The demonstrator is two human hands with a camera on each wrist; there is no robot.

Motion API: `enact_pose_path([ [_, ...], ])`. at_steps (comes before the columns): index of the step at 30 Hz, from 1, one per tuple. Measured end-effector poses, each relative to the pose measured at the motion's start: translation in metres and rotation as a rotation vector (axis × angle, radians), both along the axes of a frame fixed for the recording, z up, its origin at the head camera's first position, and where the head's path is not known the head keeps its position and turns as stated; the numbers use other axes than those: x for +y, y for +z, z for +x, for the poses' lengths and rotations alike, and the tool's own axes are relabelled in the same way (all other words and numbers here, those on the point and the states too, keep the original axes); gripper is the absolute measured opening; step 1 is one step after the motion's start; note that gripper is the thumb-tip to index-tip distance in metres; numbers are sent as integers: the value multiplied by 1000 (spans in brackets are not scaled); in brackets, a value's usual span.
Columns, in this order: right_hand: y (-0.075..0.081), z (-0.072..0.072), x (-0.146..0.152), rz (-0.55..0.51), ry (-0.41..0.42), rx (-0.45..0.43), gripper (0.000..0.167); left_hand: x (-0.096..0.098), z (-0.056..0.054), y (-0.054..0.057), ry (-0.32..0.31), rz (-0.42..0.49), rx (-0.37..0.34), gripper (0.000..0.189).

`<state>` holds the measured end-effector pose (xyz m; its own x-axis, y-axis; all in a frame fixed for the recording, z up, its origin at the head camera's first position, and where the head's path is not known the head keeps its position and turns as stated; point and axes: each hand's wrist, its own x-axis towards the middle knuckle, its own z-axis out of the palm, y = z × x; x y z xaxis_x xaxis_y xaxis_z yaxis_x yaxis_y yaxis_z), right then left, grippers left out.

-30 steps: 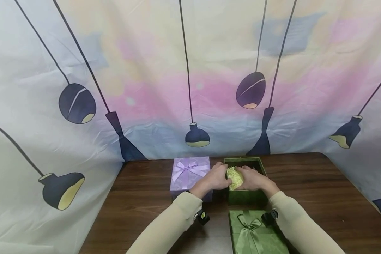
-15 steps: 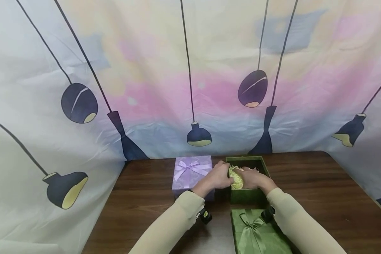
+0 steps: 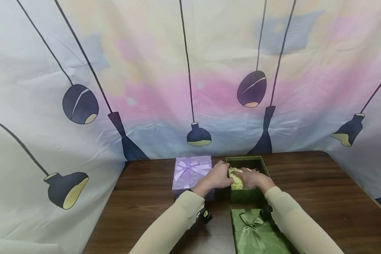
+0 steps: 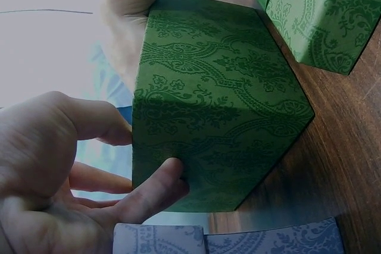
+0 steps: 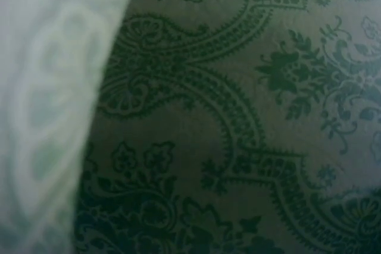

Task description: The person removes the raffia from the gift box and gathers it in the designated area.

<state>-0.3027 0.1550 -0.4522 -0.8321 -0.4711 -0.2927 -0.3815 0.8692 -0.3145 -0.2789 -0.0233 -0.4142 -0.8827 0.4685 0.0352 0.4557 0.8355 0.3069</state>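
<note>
Left hand (image 3: pixel 218 176) pinches green box (image 3: pixel 246 196) at 9 o'clock; right hand (image 3: pixel 254 179) touches yellow shreds (image 3: pixel 236 182) inside, its grip unclear.

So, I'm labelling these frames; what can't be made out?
Head: yellow shreds under the right hand, covered by it.
Head: green bowed piece, near edge cut off at bottom.
Left wrist: open green box, inside hidden by its walls.
Right wrist: right hand, blocked by patterned green surfaces.

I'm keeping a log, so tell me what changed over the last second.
The right hand has shifted slightly inside the open green box, against the yellow filler; the direction is unclear. No new hold or release shows. The left hand still grips that box; the purple box and green lid stay put.
</note>
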Motion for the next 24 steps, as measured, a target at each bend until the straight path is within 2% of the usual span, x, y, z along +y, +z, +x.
enact_pose_path([
  [5,2,1,0,0,37,22,72,1,0,0,16,4,-17,61],
  [12,-3,2,-3,36,65,48,60,0,3,-4,22,7,-23,63],
  [19,-12,3,-1,-4,6,-7,58,-2,7,-9,11,5,-40,63],
  [24,-5,-1,3,-50,-61,-6,59,2,2,-1,1,-12,-23,62],
])
